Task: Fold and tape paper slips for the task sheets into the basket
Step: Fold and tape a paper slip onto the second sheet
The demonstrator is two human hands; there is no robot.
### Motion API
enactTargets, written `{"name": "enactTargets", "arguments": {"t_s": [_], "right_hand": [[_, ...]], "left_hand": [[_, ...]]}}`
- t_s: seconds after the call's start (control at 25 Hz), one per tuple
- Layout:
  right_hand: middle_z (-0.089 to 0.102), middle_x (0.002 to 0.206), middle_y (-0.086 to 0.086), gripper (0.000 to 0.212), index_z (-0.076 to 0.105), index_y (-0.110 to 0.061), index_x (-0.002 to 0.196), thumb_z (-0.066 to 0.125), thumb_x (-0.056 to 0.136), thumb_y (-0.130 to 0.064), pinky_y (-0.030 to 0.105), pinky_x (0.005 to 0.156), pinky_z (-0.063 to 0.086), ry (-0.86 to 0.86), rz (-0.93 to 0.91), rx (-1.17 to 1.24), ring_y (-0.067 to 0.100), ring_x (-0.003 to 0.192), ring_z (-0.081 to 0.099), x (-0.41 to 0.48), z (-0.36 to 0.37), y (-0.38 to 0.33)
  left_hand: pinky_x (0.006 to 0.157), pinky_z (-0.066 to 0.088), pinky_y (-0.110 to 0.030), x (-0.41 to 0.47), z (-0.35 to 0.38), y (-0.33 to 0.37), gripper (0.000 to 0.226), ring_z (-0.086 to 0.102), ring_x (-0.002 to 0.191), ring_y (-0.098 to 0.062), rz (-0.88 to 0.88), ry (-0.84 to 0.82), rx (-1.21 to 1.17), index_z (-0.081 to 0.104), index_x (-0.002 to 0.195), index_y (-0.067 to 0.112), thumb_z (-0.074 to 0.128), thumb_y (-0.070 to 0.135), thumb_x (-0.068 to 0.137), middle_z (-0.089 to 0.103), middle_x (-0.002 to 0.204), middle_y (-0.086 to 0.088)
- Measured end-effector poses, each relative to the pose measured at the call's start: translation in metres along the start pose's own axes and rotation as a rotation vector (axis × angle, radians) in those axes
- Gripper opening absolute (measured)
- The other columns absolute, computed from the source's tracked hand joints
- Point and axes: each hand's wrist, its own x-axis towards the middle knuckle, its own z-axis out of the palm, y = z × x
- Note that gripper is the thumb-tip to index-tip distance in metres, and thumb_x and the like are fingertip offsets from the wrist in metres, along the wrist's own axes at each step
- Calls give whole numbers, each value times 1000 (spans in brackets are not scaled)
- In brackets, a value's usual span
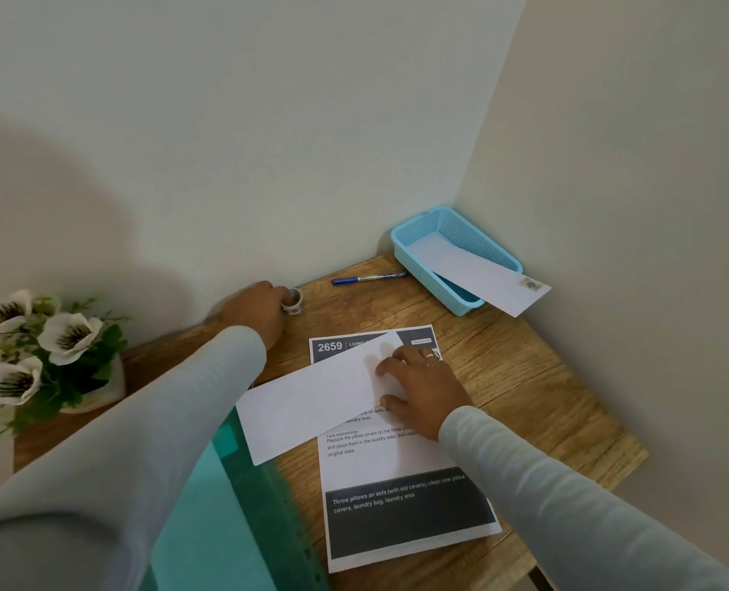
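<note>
Worktop (525, 398): wood-grain surface set into a wall corner; it carries everything under and around both hands.
Green folder (209, 505): translucent, lying near-left of the right fingers and below the left sleeve, with one corner of the folded slip over its edge.
Task sheet (397, 462): printed page numbered 2659, flat on the worktop under the right hand; its dark lower band is on the near side of the right fingers.
Folded slip (311, 398): plain white paper lying slantwise across the upper part of the task sheet, its right end under the right fingers.
Flowers (47, 347): white blooms with dark centres in a pale pot, well to the left of the left fingers.
Basket (473, 238): light blue mesh tray in the corner, beyond and to the right of both hands.
Taped slip (482, 275): white folded paper lying tilted in the basket, one end sticking out over the near-right rim, with a small patterned piece of tape (530, 284) at that end.
Right hand (422, 386): palm down, its fingers (390, 366) spread and straight, pressing the folded slip flat; a ring (430, 356) is on one finger.
Left hand (256, 313): reached out to the wall, its fingers (279, 294) curled round the tape roll.
Pen (369, 278): blue, lying on the worktop between the left fingers and the basket, its tip near the basket.
Tape roll (293, 301): small patterned roll standing on the worktop by the wall, gripped at the left fingertips.
</note>
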Motion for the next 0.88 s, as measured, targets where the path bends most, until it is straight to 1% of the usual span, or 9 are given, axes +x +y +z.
{"name": "enactTargets", "arguments": {"t_s": [0.08, 0.16, 0.28, 0.36, 0.44, 0.56, 0.64, 0.76, 0.88], "right_hand": [[43, 150, -3, 47, 51, -34, 140, 62, 96, -44, 42, 115, 38, 2, 0, -1, 25, 138, 41, 0, 1, 1], [44, 149, -3, 47, 52, -34, 140, 62, 96, -44, 41, 114, 39, 0, 0, 0, 25, 137, 41, 0, 1, 1], [43, 150, -3, 47, 51, -34, 141, 62, 96, -44, 41, 114, 39, -1, -3, -10, 25, 137, 42, -2, -1, 0], [42, 152, -4, 49, 50, -35, 142, 62, 96, -44, 41, 115, 38, -13, 2, -17, 25, 139, 41, -3, -2, 0], [40, 155, -4, 50, 50, -35, 143, 63, 96, -45, 42, 116, 36, -42, 8, -14, 25, 142, 39, -5, -4, 0], [43, 156, -6, 51, 51, -35, 143, 66, 95, -45, 40, 115, 39, -41, 43, 138, 23, 140, 43, -10, -11, -3], [53, 145, -9, 45, 57, -34, 137, 69, 95, -42, 37, 111, 45, 61, 32, 319, 15, 130, 52, -13, -16, -9], [67, 119, -14, 33, 67, -31, 123, 76, 91, -35, 37, 98, 56, 181, -21, 592, 3, 106, 63, -18, -24, -26], [70, 106, -12, 28, 69, -29, 114, 80, 88, -34, 37, 90, 60, 196, -55, 710, 7, 96, 67, -21, -28, -39]], "left_hand": [[89, 51, -36, 2, 1, -1, 32, 61, 104, -29, 30, -4, 20, 63, 131, 36, 47, 25, 106, 61, 113, -2], [87, 48, -35, -3, -1, 0, 30, 59, 106, -29, 53, 18, 3, 65, 129, 38, 46, 32, 107, 58, 113, -2], [92, 46, -37, -19, -3, 2, 30, 54, 117, -28, 69, 42, -112, 64, 131, 38, 52, 37, 104, 55, 128, -1], [96, 47, -39, -33, -5, 7, 30, 54, 120, -27, 115, 38, -198, 65, 130, 34, 55, 41, 102, 57, 134, -1], [94, 48, -37, -51, -7, 12, 29, 59, 115, -25, 170, 27, -289, 67, 126, 31, 58, 44, 101, 62, 129, 1], [79, 48, -33, -81, -13, 19, 15, 64, 98, -20, 159, -13, -477, 67, 107, 35, 62, 45, 98, 66, 107, 9], [80, 52, -35, -98, -14, 25, 13, 64, 94, -18, 166, -19, -565, 68, 96, 30, 66, 43, 96, 69, 103, 8], [86, 52, -39, -117, -17, 36, 19, 63, 95, -15, 172, -50, -650, 71, 93, 26, 67, 44, 96, 70, 102, 9], [75, 51, -35, -126, -18, 42, 24, 61, 86, -10, 219, -68, -649, 72, 85, 26, 64, 46, 96, 69, 90, 11]]}}
